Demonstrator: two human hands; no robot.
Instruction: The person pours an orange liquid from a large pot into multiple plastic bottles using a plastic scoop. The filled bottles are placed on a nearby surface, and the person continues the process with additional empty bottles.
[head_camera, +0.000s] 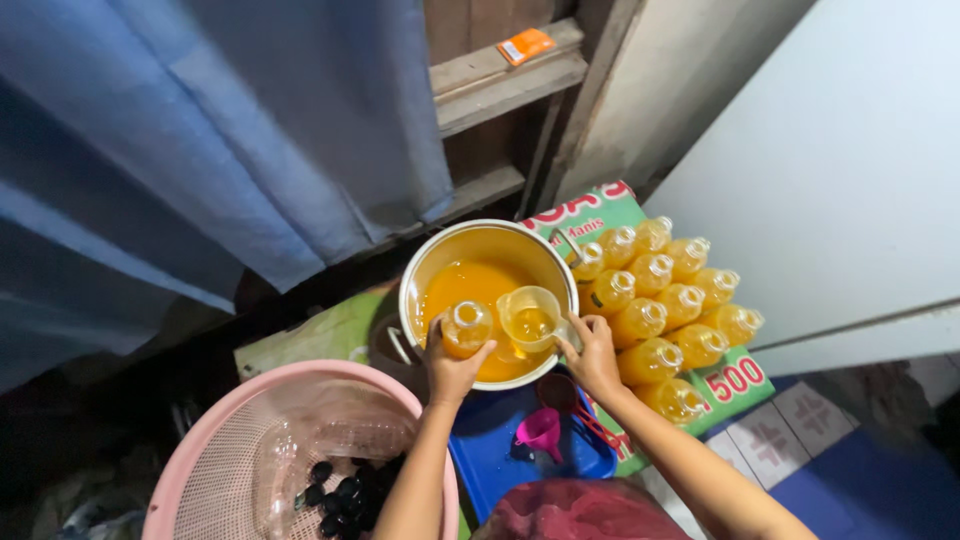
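I see my left hand (452, 368) wrapped around a clear plastic bottle (465, 329) over the round metal pot (487, 300) of glossy orange liquid. My right hand (592, 358) grips a translucent jug (530, 318) just beside the bottle. Filled bottles (660, 300) cluster right of the pot.

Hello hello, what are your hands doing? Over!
Left hand holds small clear plastic bottle over big metal pot of orange liquid. Right hand tips clear plastic jug. Nothing in the way.
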